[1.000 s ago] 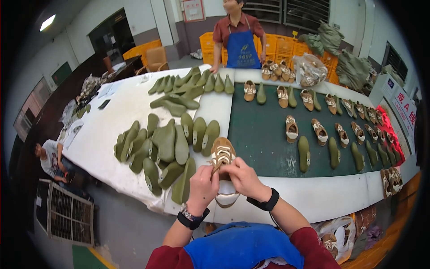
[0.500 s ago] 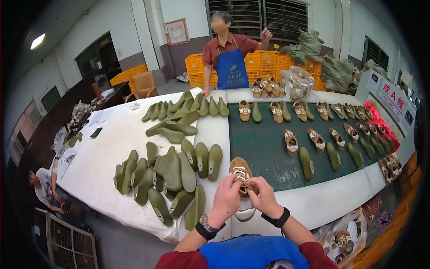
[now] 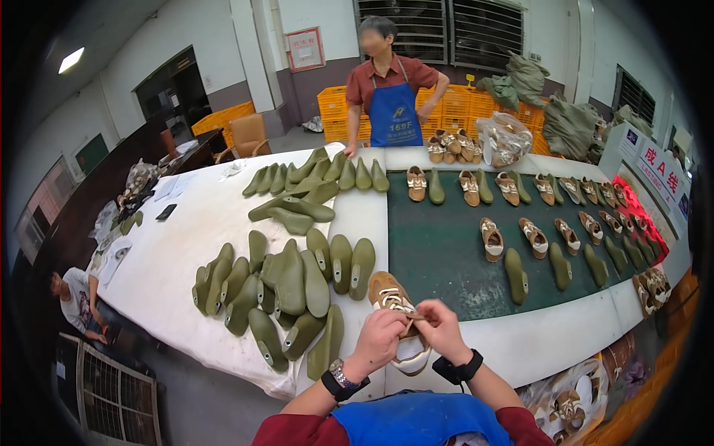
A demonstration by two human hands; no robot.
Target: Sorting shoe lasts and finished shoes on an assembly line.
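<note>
A brown suede sneaker [image 3: 387,287] with cream stripes lies on the white near edge of the table, toe pointing away and a little left. Over its opening both of my hands are closed in a pinch. My left hand [image 3: 381,336] and my right hand [image 3: 439,325] meet at the top of the lacing, fingertips close together on a thin strip that looks like the shoelace. Fingers partly cover it. The pale lining and heel show below, between my wrists. Left of the shoe stand and lie several olive-green shoe lasts [image 3: 362,267].
A dark green belt [image 3: 446,279] to the right carries rows of sneakers [image 3: 491,239] and lasts [image 3: 515,276]. Across the table stands a co-worker in a blue apron [image 3: 395,115]. Yellow crates [image 3: 332,111] are stacked behind. Bagged shoes [image 3: 569,409] sit low at the right.
The sneaker has turned so its toe points further left, and its heel has swung right. My hands remain at the lacing. Across the table, the co-worker's raised arm has come down to the waist.
</note>
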